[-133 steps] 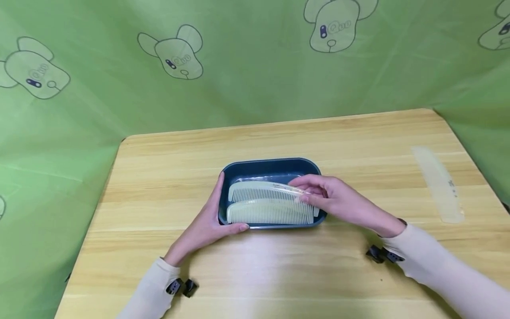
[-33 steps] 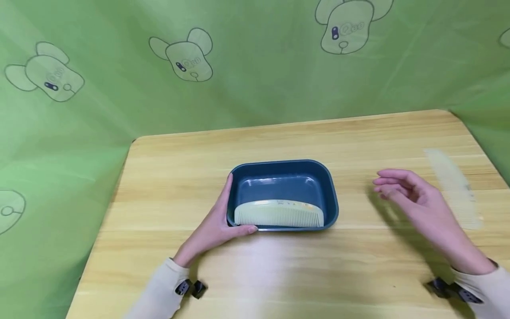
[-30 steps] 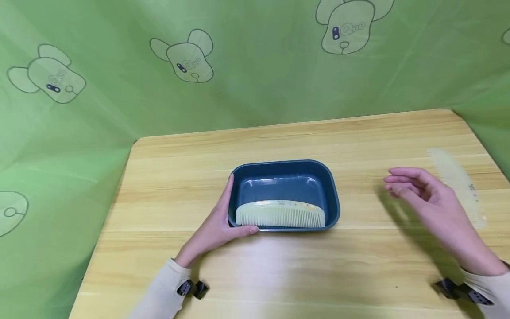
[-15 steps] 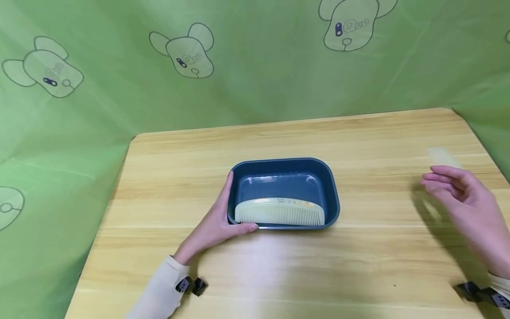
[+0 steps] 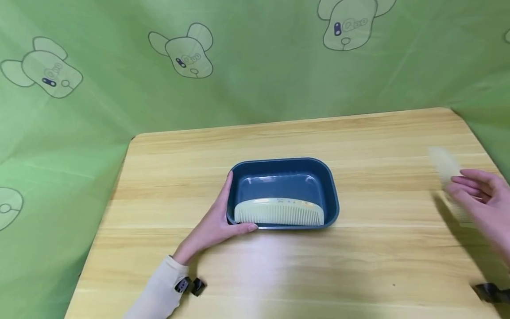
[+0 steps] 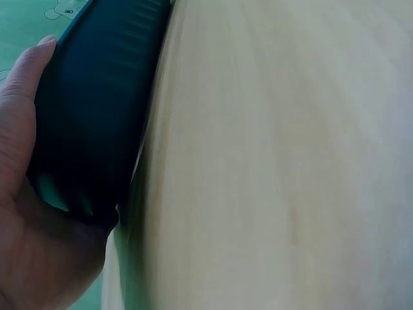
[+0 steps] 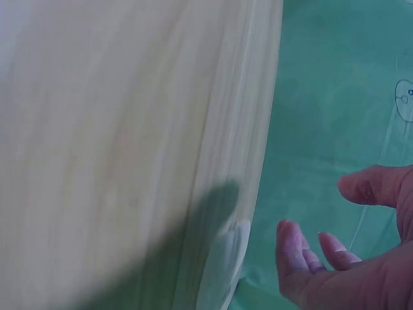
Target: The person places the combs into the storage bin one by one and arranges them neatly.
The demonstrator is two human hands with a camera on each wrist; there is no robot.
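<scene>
A dark blue rectangular box (image 5: 279, 188) with rounded corners stands mid-table. Inside it, a pale green comb (image 5: 280, 212) leans along the near wall, teeth down. My left hand (image 5: 217, 221) grips the box's left end, thumb along the near wall; in the left wrist view the thumb (image 6: 22, 90) lies against that wall. Off to the right, a second pale, translucent comb (image 5: 443, 162) lies on the table, partly covered by my right hand (image 5: 484, 199). That hand hovers over it with loosely bent fingers and nothing between them. The right wrist view shows thumb and fingertips apart.
The light wooden table (image 5: 342, 266) has a green printed curtain (image 5: 255, 79) behind it and at its sides. The second comb lies near the table's right edge. Black wrist devices (image 5: 190, 286) sit at the sleeves.
Two combs showed in the box at first, my right hand pinching one; now one shows there. My right hand has since moved right, empty, over the table comb. My left hand keeps its grip.
</scene>
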